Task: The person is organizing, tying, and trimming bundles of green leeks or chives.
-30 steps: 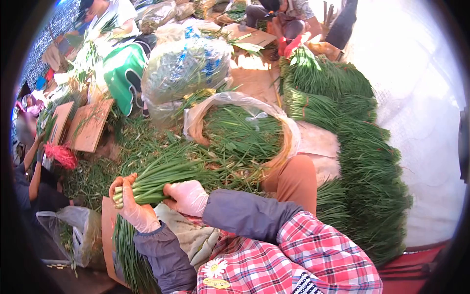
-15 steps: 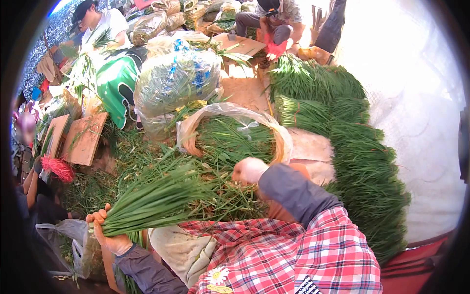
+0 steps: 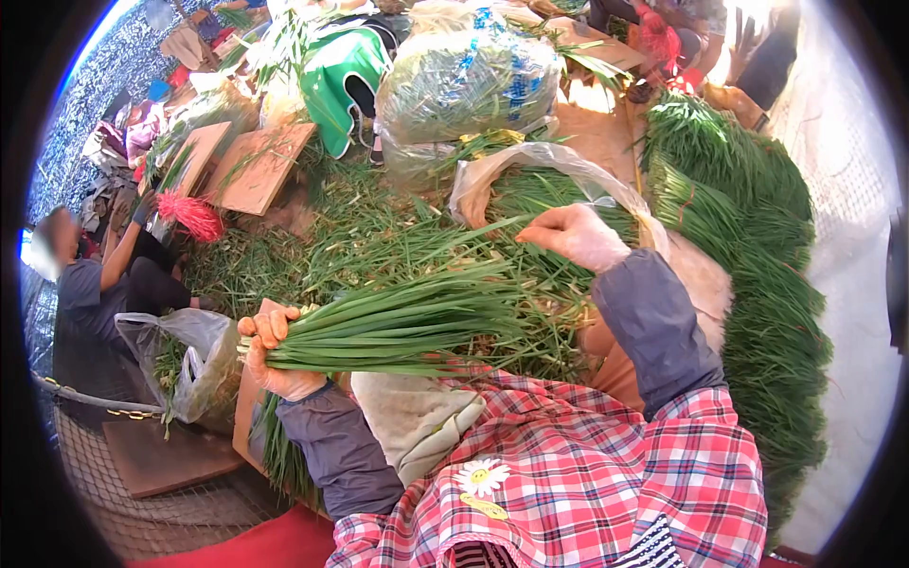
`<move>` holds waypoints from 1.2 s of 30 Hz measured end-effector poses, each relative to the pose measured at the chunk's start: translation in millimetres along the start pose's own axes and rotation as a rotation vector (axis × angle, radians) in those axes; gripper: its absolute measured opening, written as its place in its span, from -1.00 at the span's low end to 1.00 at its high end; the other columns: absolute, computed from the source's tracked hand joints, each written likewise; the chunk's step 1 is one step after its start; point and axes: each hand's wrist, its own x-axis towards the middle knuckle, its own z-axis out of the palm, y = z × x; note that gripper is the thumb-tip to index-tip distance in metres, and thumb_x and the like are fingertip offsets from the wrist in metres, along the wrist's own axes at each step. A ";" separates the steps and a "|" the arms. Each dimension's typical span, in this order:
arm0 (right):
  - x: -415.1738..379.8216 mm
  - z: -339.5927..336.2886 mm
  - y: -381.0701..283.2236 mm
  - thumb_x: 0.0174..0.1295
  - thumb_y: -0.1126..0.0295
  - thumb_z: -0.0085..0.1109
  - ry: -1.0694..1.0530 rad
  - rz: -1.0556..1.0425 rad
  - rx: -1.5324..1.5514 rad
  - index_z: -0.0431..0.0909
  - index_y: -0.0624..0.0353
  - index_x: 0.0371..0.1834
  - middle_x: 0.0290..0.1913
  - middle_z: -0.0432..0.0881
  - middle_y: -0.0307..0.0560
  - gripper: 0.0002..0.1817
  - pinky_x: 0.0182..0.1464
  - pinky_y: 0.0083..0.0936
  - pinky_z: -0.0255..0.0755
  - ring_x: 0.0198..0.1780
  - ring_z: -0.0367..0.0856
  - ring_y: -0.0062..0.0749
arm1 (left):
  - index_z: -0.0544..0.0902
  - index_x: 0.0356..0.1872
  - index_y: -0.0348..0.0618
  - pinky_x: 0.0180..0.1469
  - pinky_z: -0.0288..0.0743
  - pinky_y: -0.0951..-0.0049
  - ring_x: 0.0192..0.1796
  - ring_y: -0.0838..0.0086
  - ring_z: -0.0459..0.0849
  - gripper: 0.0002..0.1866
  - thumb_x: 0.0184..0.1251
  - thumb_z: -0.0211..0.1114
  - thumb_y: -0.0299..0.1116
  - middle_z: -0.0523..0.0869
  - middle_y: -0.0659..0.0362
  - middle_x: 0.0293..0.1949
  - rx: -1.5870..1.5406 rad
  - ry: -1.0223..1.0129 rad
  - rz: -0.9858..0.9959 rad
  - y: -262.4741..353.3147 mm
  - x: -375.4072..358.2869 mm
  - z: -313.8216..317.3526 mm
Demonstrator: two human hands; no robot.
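Note:
My left hand [image 3: 275, 352] is wrapped around the stem ends of a thick bunch of garlic chives [image 3: 407, 317]. The long green leaves fan out to the right, above my lap. Up and to the right of the bunch, my right hand [image 3: 576, 235] is closed in a pinch, with a thin chive leaf [image 3: 488, 230] trailing left from its fingertips. Just beyond that hand, a clear plastic bag [image 3: 467, 189] lies open with loose greens inside. Trimmings [image 3: 331, 237] cover the ground past the bunch.
Tied chive bundles [image 3: 757, 256] form a long row on the right. A stuffed plastic bag [image 3: 464, 90] and a green stool-like item [image 3: 336, 85] stand ahead. Wooden boards [image 3: 260, 170], red ties [image 3: 192, 216] and a seated person [image 3: 90, 289] are to the left.
My right hand has moved up and right, away from the trimmings, and now has a leaf in its pinch. My left hand still grips the bunch. The view has shifted down and left.

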 end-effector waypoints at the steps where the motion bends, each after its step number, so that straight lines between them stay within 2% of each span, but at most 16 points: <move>1: 5.6 5.1 -1.6 0.08 0.12 0.23 -0.105 0.014 -0.055 0.62 0.18 -0.08 -0.20 0.67 0.03 -0.57 -0.07 -0.48 0.41 -0.19 0.62 -0.28 | 0.46 -0.20 -0.07 0.07 0.37 0.23 -0.40 0.53 0.36 -0.81 0.14 0.18 -0.42 0.34 0.33 -0.57 -0.012 -0.015 -0.006 0.6 -1.1 1.4; 5: 22.2 45.8 -7.1 0.05 0.10 0.26 -0.229 -0.128 -0.101 0.58 0.15 0.00 -0.04 0.62 0.10 -0.51 0.09 -0.53 0.36 0.03 0.56 -0.20 | 0.41 -0.21 -0.03 0.09 0.26 0.32 -0.35 0.54 0.38 -0.80 0.13 0.16 -0.44 0.34 0.36 -0.53 -0.008 -0.086 -0.065 -2.8 -3.2 11.4; 6: 24.3 72.0 3.6 0.04 0.15 0.28 -0.136 -0.324 0.329 0.60 0.17 -0.05 -0.11 0.64 0.07 -0.56 0.03 -0.46 0.41 -0.04 0.60 -0.16 | 0.41 -0.21 -0.03 0.08 0.26 0.32 -0.36 0.54 0.37 -0.80 0.13 0.16 -0.44 0.33 0.36 -0.53 0.001 -0.093 -0.070 -4.3 -3.5 13.9; 10: 22.1 95.2 -6.0 0.06 0.32 0.23 -0.083 -0.407 -0.176 0.66 0.14 -0.22 -0.37 0.67 -0.11 -0.77 -0.17 -0.38 0.47 -0.28 0.62 -0.41 | 0.47 -0.18 -0.03 0.02 0.40 0.17 -0.40 0.53 0.41 -0.80 0.15 0.18 -0.40 0.39 0.34 -0.57 0.075 -0.046 -0.052 -6.5 -2.7 12.6; 14: 24.3 85.2 9.3 0.09 0.55 0.04 0.133 -0.060 0.682 0.67 0.21 -0.28 -0.41 0.66 -0.18 -0.79 -0.28 -0.60 0.42 -0.39 0.54 -0.59 | 0.47 -0.18 -0.04 0.02 0.41 0.20 -0.39 0.52 0.41 -0.80 0.15 0.17 -0.39 0.39 0.33 -0.56 0.074 0.044 -0.032 -4.5 -8.8 4.7; 15: 21.5 72.0 18.0 0.10 0.56 0.03 0.265 0.061 0.627 0.66 0.24 -0.27 -0.39 0.66 -0.19 -0.79 -0.26 -0.60 0.42 -0.38 0.53 -0.62 | 0.47 -0.17 -0.05 0.02 0.42 0.22 -0.39 0.52 0.41 -0.79 0.15 0.17 -0.39 0.39 0.33 -0.56 0.071 0.069 -0.022 -2.5 -9.3 0.3; 17: 13.6 62.7 55.0 0.13 0.38 0.07 -0.016 0.018 0.373 0.67 0.22 -0.29 -0.39 0.68 -0.11 -0.79 -0.24 -0.50 0.45 -0.39 0.58 -0.48 | 0.48 -0.21 -0.07 0.09 0.38 0.18 -0.29 0.43 0.48 -0.84 0.16 0.14 -0.38 0.47 0.28 -0.49 0.109 0.099 0.016 21.4 -3.5 -25.1; 19: -12.4 56.2 60.1 0.14 0.10 0.09 -0.388 -0.022 -0.616 0.69 0.15 -0.35 -0.39 0.66 0.00 -0.66 -0.25 -0.37 0.46 -0.39 0.62 -0.23 | 0.48 -0.29 -0.08 0.21 0.33 0.09 -0.14 0.33 0.54 -0.91 0.18 0.11 -0.38 0.54 0.23 -0.40 0.204 0.189 0.034 35.9 0.3 -41.6; 20: -21.2 46.8 46.0 0.09 -0.09 0.07 -0.410 0.104 -0.772 0.69 0.10 -0.41 -0.38 0.64 0.07 -0.54 -0.23 -0.27 0.46 -0.31 0.61 -0.07 | 0.47 -0.21 -0.09 0.22 0.32 0.08 -0.18 0.36 0.52 -0.86 0.20 0.11 -0.38 0.53 0.24 -0.41 0.261 0.208 0.061 35.8 4.8 -37.1; 23: -33.9 43.5 51.9 0.02 0.15 0.16 -0.150 -0.157 -0.480 0.67 0.13 -0.42 -0.15 0.64 0.06 -0.72 -0.05 -0.29 0.47 -0.10 0.59 -0.06 | 0.45 -0.16 -0.11 0.26 0.27 0.02 -0.14 0.36 0.52 -0.84 0.26 0.08 -0.38 0.54 0.22 -0.38 0.376 0.226 0.126 32.4 19.1 -23.1; 25: -45.3 52.1 24.2 0.05 0.28 0.15 -0.467 -0.131 -0.117 0.37 0.11 0.22 0.24 0.39 0.09 -0.42 0.29 -0.37 0.21 0.27 0.35 -0.15 | 0.48 -0.23 -0.14 0.19 0.36 0.01 -0.18 0.35 0.58 -0.91 0.27 0.07 -0.47 0.59 0.17 -0.38 0.558 0.177 0.184 5.2 25.6 22.3; 27: -50.7 85.3 17.6 0.20 0.00 0.12 -0.803 -0.035 0.518 -0.04 0.23 0.42 0.26 0.36 0.15 -0.14 0.28 -0.35 0.20 0.28 0.33 -0.17 | 0.49 -0.27 -0.15 0.15 0.41 0.01 -0.24 0.36 0.60 -0.93 0.25 0.10 -0.52 0.61 0.13 -0.38 0.770 0.034 0.210 -22.5 24.9 57.0; 29: -54.5 133.7 37.5 0.15 -0.27 -0.03 -1.068 0.036 1.257 -0.21 0.13 0.46 0.31 0.29 0.14 0.00 0.33 -0.20 0.11 0.29 0.30 -0.12 | 0.50 -0.34 -0.20 0.02 0.51 0.03 -0.33 0.36 0.62 -0.91 0.18 0.18 -0.61 0.63 0.07 -0.41 0.917 -0.123 0.246 -58.7 3.7 98.8; 31: -52.5 157.3 26.6 0.03 -0.34 0.02 -1.040 0.011 1.624 -0.15 0.13 0.45 0.31 0.27 0.15 0.08 0.32 -0.18 0.13 0.30 0.28 -0.07 | 0.55 -0.47 -0.18 -0.03 0.54 0.11 -0.35 0.34 0.63 -0.89 -0.04 0.23 -0.63 0.64 0.08 -0.46 1.006 -0.533 0.273 -82.7 -20.1 116.7; 33: -54.8 158.2 11.7 -0.09 -0.37 0.05 -0.676 0.093 1.832 -0.03 0.14 0.42 0.31 0.26 0.18 0.10 0.31 -0.16 0.17 0.33 0.23 -0.05 | 0.61 -0.51 -0.11 0.01 0.51 0.13 -0.32 0.32 0.64 -0.85 -0.19 0.25 -0.58 0.65 0.13 -0.45 1.106 -0.930 0.135 -88.5 -46.0 132.0; 36: -56.3 143.2 6.1 0.10 -0.19 0.08 -0.787 -0.008 1.992 0.15 0.17 0.34 0.26 0.35 0.08 -0.14 0.28 -0.26 0.28 0.26 0.34 -0.23 | 0.62 -0.45 -0.11 -0.03 0.52 0.22 -0.31 0.38 0.63 -0.77 -0.29 0.29 -0.43 0.61 0.22 -0.46 1.041 -1.249 0.164 -98.0 -78.6 126.2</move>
